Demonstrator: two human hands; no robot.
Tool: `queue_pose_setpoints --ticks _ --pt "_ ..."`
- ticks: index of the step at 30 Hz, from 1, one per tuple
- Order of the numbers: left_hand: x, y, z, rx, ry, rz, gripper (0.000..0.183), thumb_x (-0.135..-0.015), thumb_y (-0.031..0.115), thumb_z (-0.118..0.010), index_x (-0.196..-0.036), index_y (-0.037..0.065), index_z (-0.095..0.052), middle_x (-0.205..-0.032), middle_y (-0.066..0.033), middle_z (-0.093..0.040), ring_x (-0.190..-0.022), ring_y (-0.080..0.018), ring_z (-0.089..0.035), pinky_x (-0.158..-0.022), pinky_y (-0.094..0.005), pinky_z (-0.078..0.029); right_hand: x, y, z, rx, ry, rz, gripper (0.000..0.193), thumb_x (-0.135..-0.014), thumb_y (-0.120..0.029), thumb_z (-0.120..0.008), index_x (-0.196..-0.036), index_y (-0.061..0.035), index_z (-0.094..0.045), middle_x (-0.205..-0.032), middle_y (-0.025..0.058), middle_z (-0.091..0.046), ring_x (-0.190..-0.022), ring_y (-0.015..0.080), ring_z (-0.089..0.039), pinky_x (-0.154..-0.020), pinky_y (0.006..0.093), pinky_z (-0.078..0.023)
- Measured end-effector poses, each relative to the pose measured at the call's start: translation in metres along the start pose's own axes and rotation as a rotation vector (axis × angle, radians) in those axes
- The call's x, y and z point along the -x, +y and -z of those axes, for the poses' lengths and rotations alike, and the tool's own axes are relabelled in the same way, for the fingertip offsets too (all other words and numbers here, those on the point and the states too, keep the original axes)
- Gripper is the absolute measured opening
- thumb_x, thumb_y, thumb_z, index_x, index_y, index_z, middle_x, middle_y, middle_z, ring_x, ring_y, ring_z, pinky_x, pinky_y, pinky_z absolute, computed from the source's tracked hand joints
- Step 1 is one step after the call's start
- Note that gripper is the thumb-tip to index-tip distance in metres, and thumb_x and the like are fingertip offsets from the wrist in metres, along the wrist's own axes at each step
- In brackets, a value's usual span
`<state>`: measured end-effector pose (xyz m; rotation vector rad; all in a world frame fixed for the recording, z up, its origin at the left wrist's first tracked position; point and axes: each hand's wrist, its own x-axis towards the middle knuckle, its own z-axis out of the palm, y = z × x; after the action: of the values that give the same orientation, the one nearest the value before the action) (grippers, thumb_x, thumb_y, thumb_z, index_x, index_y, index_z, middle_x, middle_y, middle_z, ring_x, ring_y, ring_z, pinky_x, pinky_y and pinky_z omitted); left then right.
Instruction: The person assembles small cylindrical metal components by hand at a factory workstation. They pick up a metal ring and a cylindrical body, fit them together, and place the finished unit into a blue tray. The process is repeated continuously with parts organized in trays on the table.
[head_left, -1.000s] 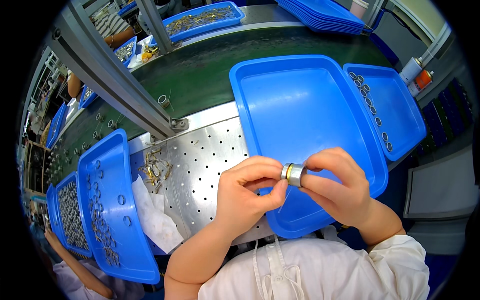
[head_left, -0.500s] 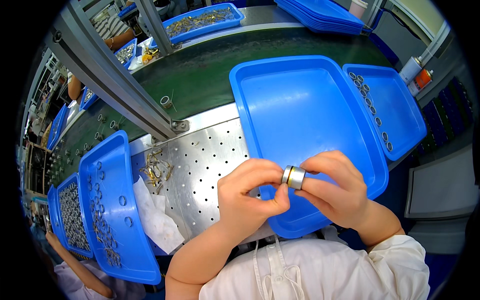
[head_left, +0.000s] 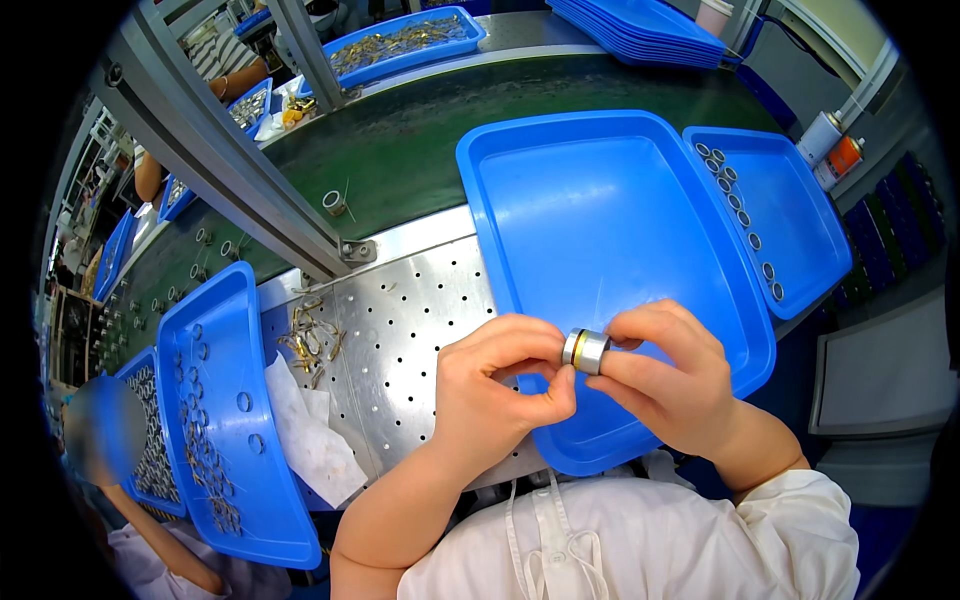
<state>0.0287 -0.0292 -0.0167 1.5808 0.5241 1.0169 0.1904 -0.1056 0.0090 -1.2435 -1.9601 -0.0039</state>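
Over the near edge of the large blue tray [head_left: 620, 240], both hands hold a short silver metal cylinder [head_left: 592, 354] with a yellow and reddish-brown band around it. The thumb and index finger of my left hand [head_left: 495, 385] pinch its left end. My right hand [head_left: 675, 375] grips the right end, the index finger above and the other fingers below. The cylinder lies roughly sideways between the fingertips. Whether it is one piece or two fitted together I cannot tell.
At right, a smaller blue tray [head_left: 815, 235] holds several metal rings [head_left: 738, 201]. Another blue tray [head_left: 270, 500] with thin wired rings stands left, beside white paper [head_left: 310, 445] and brass-coloured scraps [head_left: 312, 340]. A metal post [head_left: 220, 140] rises before the green belt [head_left: 400, 150].
The cylinder has turned slightly in my fingers, and its coloured band shows more plainly. At the lower left, another person's blurred head has come into view.
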Motion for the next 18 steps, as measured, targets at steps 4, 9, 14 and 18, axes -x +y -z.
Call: queue_pose_setpoints --ticks 4,9,14,18 --pt "0.001 -0.006 0.001 -0.103 0.027 -0.101 0.016 -0.061 -0.009 -0.066 -0.074 -0.002 -0.062 -0.079 -0.0078 -0.06 -0.067 -0.0125 -0.061 -0.06 -0.0219 -0.054 -0.001 -0.002 -0.002 0.049 0.018 0.046 0.029 -0.063 -0.004 -0.074 -0.089 -0.0021 -0.061 -0.089 0.0107 -0.055 -0.071 0.0242 -0.054 -0.058 0.0304 -0.046" --pt "0.002 -0.005 -0.003 -0.088 0.067 -0.144 0.016 -0.061 -0.009 -0.066 -0.074 -0.003 -0.061 -0.078 -0.0079 -0.06 -0.066 -0.0129 -0.062 -0.06 -0.022 -0.054 0.001 -0.004 -0.006 0.026 0.039 0.005 0.029 -0.062 -0.002 -0.073 -0.088 -0.0016 -0.061 -0.09 0.0114 -0.055 -0.073 0.0255 -0.055 -0.06 0.0317 -0.046" --pt "0.001 0.003 0.0 0.019 0.025 0.021 0.014 -0.064 -0.009 -0.066 -0.076 -0.005 -0.061 -0.083 -0.0092 -0.06 -0.068 -0.0128 -0.061 -0.064 -0.0229 -0.055 0.002 -0.002 -0.003 0.062 0.037 0.036 0.028 -0.062 -0.001 -0.073 -0.087 -0.0012 -0.061 -0.091 0.0118 -0.055 -0.075 0.0265 -0.056 -0.061 0.0324 -0.046" --pt "0.004 0.003 0.003 0.073 -0.01 0.04 0.015 -0.065 -0.01 -0.064 -0.078 -0.004 -0.061 -0.087 -0.0092 -0.059 -0.076 -0.0131 -0.06 -0.07 -0.0235 -0.054 -0.001 -0.007 0.0 0.082 0.034 0.05 0.028 -0.062 -0.001 -0.073 -0.087 -0.001 -0.061 -0.091 0.0126 -0.056 -0.075 0.027 -0.056 -0.061 0.0324 -0.047"
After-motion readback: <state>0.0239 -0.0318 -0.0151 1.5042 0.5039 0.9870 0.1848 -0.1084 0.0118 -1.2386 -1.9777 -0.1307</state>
